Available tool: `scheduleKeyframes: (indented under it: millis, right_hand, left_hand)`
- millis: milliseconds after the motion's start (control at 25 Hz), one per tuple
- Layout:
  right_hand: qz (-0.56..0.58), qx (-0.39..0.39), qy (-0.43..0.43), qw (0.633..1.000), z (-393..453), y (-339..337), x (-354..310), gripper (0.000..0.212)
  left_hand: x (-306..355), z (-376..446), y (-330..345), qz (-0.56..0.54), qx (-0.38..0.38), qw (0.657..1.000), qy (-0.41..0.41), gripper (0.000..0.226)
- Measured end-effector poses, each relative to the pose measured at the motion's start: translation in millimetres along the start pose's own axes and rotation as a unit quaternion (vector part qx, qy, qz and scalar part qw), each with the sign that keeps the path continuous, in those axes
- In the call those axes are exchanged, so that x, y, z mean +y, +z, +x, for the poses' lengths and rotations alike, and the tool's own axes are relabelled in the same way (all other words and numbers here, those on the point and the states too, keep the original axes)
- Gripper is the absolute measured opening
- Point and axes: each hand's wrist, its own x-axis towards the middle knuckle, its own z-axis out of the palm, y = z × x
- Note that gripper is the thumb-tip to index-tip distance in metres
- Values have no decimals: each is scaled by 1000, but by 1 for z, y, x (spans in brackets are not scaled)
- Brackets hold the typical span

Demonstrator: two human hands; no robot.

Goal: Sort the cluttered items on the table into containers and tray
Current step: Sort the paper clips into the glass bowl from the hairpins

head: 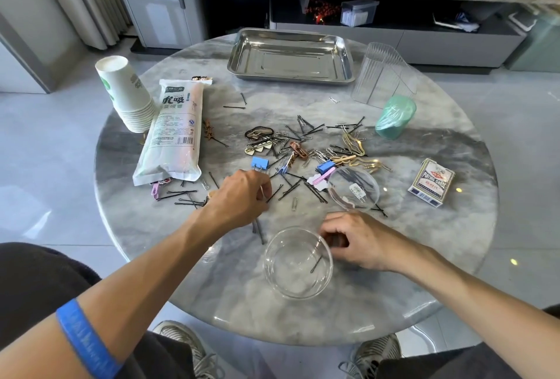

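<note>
Sitting near the round marble table's (424, 287) edge, the clear bowl (298, 263) is pinched by right hand (357, 242); left hand (242, 193) fingers curl onto bobby pins (291, 190), grip unclear.

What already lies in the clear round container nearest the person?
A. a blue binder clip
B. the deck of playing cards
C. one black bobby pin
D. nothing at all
C: a single black bobby pin lies inside the clear round container, near its right wall, with nothing else in it.
</note>
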Motion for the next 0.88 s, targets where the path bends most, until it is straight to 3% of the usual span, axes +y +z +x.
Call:
scheduleKeyframes:
  millis: [160, 400, 600, 880]
  right_hand:
    - [-54, 2, 13, 998, 2, 0, 2, 14]
    - [-153, -5, 140, 978, -6, -19, 18, 9]
    - [7, 153, 144, 978, 8, -4, 5, 17]
    - [34, 118, 202, 972, 33, 5, -4, 24]
  left_hand:
    - [-1, -2, -1, -3, 10, 1000, 17, 19]
    - [-8, 0, -9, 3, 1, 1000, 4, 19]
    - [-5, 3, -11, -17, -40, 999, -1, 24]
    - [-8, 0, -8, -102, -55, 993, -30, 20]
